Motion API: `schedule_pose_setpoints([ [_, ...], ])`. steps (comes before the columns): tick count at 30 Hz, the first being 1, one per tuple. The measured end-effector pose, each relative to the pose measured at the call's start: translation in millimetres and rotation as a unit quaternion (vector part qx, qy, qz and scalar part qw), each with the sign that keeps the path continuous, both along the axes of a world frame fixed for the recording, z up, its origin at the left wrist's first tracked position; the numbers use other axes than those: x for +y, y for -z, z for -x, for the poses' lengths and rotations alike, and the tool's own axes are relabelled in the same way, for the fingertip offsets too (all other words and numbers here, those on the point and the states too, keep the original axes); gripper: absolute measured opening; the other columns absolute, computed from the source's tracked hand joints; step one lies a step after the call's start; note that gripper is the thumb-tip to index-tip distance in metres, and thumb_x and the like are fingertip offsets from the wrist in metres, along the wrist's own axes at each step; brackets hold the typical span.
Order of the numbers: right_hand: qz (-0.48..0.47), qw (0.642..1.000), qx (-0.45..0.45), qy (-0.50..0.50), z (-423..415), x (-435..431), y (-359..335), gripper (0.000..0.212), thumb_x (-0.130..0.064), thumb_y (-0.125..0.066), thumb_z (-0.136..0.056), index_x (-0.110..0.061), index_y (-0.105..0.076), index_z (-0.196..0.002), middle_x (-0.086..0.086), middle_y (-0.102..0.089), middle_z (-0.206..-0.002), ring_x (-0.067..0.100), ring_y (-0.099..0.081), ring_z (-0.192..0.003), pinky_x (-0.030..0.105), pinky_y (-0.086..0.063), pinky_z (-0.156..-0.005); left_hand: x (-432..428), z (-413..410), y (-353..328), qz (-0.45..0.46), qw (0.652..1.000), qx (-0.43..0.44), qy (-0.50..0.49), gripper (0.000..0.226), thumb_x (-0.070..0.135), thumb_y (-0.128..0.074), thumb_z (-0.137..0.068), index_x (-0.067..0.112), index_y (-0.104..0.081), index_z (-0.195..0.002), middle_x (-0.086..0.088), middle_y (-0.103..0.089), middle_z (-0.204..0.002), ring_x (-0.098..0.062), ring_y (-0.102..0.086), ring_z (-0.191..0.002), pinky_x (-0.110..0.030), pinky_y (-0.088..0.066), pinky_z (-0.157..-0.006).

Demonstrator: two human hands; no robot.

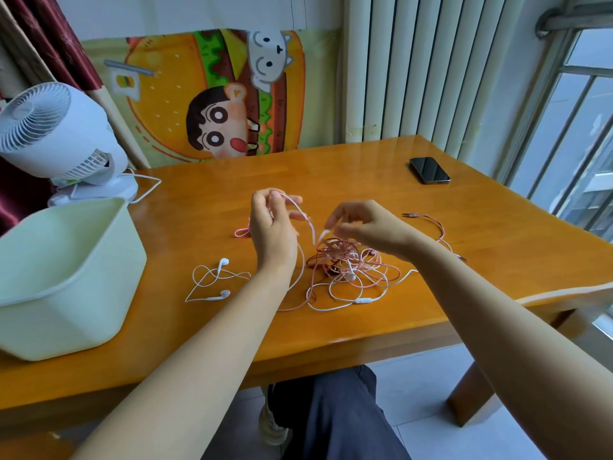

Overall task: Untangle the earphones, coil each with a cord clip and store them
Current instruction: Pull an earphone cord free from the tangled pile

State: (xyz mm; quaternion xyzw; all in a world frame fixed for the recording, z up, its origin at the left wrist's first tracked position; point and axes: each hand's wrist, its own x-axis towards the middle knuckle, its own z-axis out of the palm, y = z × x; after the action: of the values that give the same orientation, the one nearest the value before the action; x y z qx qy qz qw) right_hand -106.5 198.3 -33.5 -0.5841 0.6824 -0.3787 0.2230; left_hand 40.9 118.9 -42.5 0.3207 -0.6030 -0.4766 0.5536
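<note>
A tangle of pink and white earphone cords [345, 263] lies in the middle of the wooden table [365, 180]. My left hand [270, 224] is raised above it and pinches a white cord [300, 210] that arcs to the right. My right hand [361, 224] hovers over the tangle, its fingertips at the white cord's plug end [323, 234]. Two white earbuds [223, 262] on thin white cord lie loose to the left of my left forearm. A pink cord with a jack plug [428, 220] trails right. A small pink loop [242, 231] lies behind my left hand.
A pale green plastic tub [66, 273] stands at the table's left edge. Behind it is a white desk fan [56, 134] with its cable. A dark phone [429, 170] lies at the far right. A cartoon poster and a radiator back the table.
</note>
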Motion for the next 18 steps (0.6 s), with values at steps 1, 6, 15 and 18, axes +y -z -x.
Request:
schedule_pose_setpoints([
  [1,-0.052,0.998,0.037,-0.007,4.9,2.2,2.9,0.008,-0.015,-0.063,-0.089,-0.014,-0.071,-0.092,0.006,-0.066,-0.084,0.019,-0.059,-0.076,0.034,-0.047,-0.069,-2.7,-0.9,-0.9,-0.018,1.0,0.012,-0.012,0.019,0.02,-0.031,-0.106,0.015,-0.048,-0.099,0.0,-0.069,-0.089,-0.009,-0.063,-0.064,-0.019,-0.04,-0.047],
  [6,-0.108,0.946,0.236,0.195,20.6,3.2,16.6,0.015,-0.022,-0.063,-0.088,-0.019,-0.074,-0.099,0.006,-0.072,-0.099,0.025,-0.065,-0.086,0.032,-0.051,-0.066,-7.6,-5.5,-0.8,-0.054,0.998,0.027,-0.028,0.019,0.024,-0.031,-0.107,0.017,-0.047,-0.102,-0.005,-0.071,-0.089,-0.012,-0.062,-0.054,-0.019,-0.037,-0.045],
  [15,0.066,0.982,-0.141,-0.107,-26.5,-8.3,0.6,0.031,-0.016,-0.06,-0.096,-0.005,-0.056,-0.125,0.009,-0.071,-0.099,0.017,-0.068,-0.087,0.026,-0.055,-0.08,0.6,-0.3,-2.5,-0.068,0.997,0.039,0.018,0.019,0.023,-0.031,-0.107,0.021,-0.048,-0.098,0.002,-0.068,-0.074,-0.01,-0.062,-0.05,-0.02,-0.038,-0.041],
  [18,-0.038,0.996,0.01,-0.074,-20.7,-15.3,10.8,0.013,-0.013,-0.063,-0.094,-0.005,-0.067,-0.103,0.004,-0.062,-0.066,0.013,-0.054,-0.057,0.024,-0.044,-0.057,-6.4,-7.3,-6.7,-0.105,0.991,0.087,0.007,0.022,0.022,-0.028,-0.107,0.019,-0.045,-0.095,0.0,-0.067,-0.069,-0.013,-0.057,-0.045,-0.019,-0.035,-0.04],
])
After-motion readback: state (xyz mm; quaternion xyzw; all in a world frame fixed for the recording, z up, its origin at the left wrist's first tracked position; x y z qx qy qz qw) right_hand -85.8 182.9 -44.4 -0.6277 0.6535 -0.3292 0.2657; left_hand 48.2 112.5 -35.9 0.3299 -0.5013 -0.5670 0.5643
